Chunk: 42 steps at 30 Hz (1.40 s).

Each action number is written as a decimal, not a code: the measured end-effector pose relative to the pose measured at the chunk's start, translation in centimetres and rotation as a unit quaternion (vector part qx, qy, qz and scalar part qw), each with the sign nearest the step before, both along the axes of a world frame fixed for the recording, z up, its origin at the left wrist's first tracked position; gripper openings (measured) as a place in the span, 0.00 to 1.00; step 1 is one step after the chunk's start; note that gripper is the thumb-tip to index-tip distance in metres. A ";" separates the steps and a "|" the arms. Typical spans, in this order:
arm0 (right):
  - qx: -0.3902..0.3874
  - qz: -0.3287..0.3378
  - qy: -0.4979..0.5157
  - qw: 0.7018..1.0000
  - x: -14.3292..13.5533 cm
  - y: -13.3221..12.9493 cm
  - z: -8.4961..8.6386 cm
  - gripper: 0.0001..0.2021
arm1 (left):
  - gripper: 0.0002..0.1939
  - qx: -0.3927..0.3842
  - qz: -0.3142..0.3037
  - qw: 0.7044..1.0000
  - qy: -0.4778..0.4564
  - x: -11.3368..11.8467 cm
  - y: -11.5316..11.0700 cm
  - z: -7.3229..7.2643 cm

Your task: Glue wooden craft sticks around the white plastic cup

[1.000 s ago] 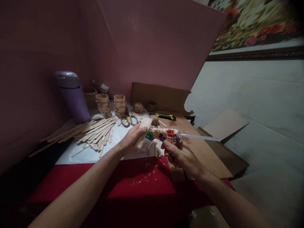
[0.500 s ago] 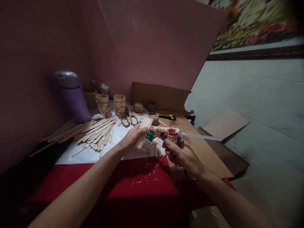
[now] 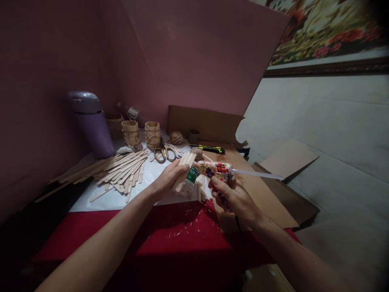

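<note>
The left forearm (image 3: 118, 231) and the right forearm (image 3: 282, 243) are bare and rounded, tapering smoothly forward.

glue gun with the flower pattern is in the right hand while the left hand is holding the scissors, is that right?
Not quite: the left hand holds wooden sticks against a green-labelled bottle, not the scissors, which lie beyond that hand. The head view shows it. The flower-patterned glue gun is in the right hand, as you say.

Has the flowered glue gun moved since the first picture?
Yes, slightly: the glue gun has shifted to the right, judged against the black-and-yellow cutter.
</note>
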State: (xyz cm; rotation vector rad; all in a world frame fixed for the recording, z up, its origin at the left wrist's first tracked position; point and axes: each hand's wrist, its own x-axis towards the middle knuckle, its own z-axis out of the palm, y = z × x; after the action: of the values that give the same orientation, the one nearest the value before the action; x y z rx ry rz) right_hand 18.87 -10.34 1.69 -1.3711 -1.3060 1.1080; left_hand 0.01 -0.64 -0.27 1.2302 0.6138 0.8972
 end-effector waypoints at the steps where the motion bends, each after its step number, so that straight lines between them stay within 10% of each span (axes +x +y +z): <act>1: 0.001 -0.005 0.001 1.000 0.0 0.0 0.0 0.26 | 0.27 -0.001 -0.002 1.000 0.000 0.0 0.0 0.0; 42: 0.008 -0.024 0.003 1.000 -0.3 -0.4 0.7 0.28 | 0.26 0.001 -0.009 1.000 0.005 -0.1 -0.2 0.1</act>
State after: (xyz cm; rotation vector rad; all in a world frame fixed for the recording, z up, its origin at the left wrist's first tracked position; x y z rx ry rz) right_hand 18.58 -10.70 2.38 -1.3798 -1.2678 1.0665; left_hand -0.04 -0.79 -0.13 1.2400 0.6085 0.8768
